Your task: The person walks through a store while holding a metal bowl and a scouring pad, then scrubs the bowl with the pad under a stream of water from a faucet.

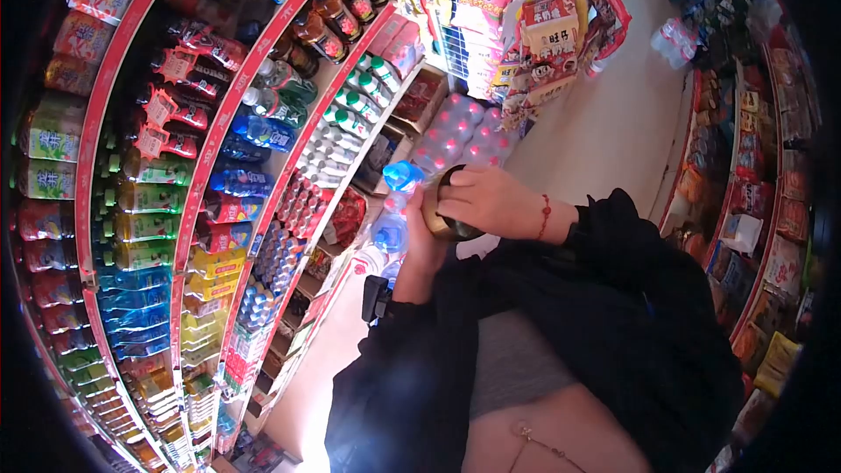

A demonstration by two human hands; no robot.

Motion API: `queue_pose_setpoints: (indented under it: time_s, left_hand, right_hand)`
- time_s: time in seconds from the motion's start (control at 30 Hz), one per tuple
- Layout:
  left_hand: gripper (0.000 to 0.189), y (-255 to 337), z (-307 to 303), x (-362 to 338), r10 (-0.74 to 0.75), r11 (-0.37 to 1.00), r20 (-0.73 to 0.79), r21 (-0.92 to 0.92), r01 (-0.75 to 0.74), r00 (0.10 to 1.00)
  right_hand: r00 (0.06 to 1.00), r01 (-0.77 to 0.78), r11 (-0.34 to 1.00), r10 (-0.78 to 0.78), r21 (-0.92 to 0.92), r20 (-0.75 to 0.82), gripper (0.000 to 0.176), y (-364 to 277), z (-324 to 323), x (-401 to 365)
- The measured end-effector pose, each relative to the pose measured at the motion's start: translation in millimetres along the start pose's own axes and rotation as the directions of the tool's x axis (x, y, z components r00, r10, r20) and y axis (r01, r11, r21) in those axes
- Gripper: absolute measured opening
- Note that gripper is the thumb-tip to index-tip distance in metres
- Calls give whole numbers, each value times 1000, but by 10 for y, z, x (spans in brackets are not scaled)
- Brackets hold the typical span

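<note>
Two sleeves (pixel 613 254), left hand (pixel 419 252), right hand (pixel 492 200), one dark can (pixel 445 228)

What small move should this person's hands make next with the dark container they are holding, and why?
Probably a short twist of the right hand on the top of the dark container while the left hand steadies it. The right hand's fingers are curled over its upper end and the left grips it from beneath, a hold that suits turning a cap.
</note>
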State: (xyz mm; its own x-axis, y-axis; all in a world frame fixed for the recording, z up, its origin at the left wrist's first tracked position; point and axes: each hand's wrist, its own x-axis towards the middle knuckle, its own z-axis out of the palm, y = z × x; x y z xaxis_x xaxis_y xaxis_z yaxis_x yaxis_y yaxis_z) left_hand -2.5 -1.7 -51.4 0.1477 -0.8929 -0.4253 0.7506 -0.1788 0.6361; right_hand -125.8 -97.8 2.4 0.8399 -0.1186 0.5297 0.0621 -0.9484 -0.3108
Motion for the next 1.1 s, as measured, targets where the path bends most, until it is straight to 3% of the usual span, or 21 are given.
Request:
queue_pose_setpoints:
  time_s: [0.07,0.13,0.2,0.33,0.4,0.53,0.6,0.7,0.83,0.9,0.93,1.0,1.1]
  left_hand:
    - [52,8,-33,2,-65,996,51,-57,68,997]
    - [51,-71,-54,34,4,999,-13,37,-3,1000]
    - [52,-60,28,6,-13,999,-23,37,14,1000]
    - [54,-112,34,3,-3,998,8,58,3,1000]
    - [55,-209,-24,21,-9,1000,31,28,8,999]
    - [54,-126,50,-30,-43,998,45,-51,46,998]
    - [53,-101,37,-28,-37,997,68,-62,41,997]
    - [52,-126,-19,-4,-37,998,44,-50,40,998]
    - [53,-53,38,-47,-40,999,-13,-12,40,999]
    - [54,-27,26,-56,-27,1000,-20,-12,27,999]
    - [56,-18,-8,-49,2,999,-11,38,-1,1000]
    - [57,-7,-53,-36,33,996,-1,87,-33,999]
    - [59,22,-93,-44,20,1000,48,-20,-19,999]
  right_hand:
    - [999,4,1000,-4,-10,43,20,18,-1,-37]
    - [996,3,1000,0,-23,88,19,5,1,-90]
    - [945,-251,938,291,-238,151,19,-30,2,-145]
    - [896,-298,920,361,-255,258,15,-29,41,-247]
    - [810,-410,890,455,-198,369,8,-31,-28,-248]
    - [856,-382,924,355,-4,375,9,-46,-48,-222]
    - [967,-252,944,240,212,82,8,-22,96,-248]
    - [986,-153,981,160,120,-49,5,32,195,-202]
    - [983,-176,983,173,-45,-52,4,64,146,-186]
    - [977,-169,973,186,-158,99,10,75,133,-207]
    - [978,-168,973,185,-159,99,10,75,132,-207]
    - [935,-218,972,232,-84,267,5,65,134,-203]
    - [951,-185,981,162,65,262,6,1,109,-138]
